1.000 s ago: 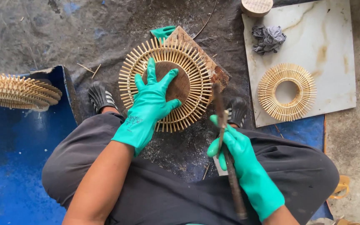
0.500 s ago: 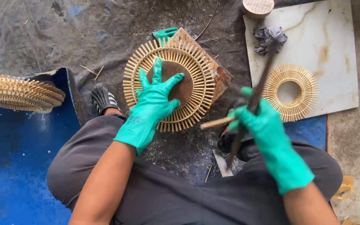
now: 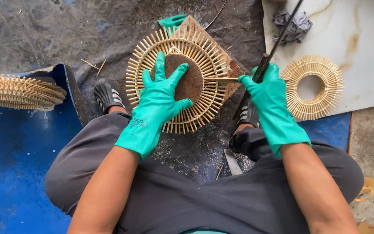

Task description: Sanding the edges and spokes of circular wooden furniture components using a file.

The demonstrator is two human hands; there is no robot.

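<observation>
The left hand lies flat and open on the ring, which rests on a board. The right hand is closed around a rod and a stick. One finished ring lies nearby.

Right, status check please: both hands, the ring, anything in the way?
Left hand flat on bamboo ring. Right hand grips dark rod and a bamboo stick at ring's edge. Nothing blocking.

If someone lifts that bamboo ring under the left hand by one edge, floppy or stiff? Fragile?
Bamboo ring probably lifts stiff and light: short sticks bound in a flat open wheel. Protruding stick ends look snappable. It lies flat under the left hand, so unlikely to roll.
</observation>
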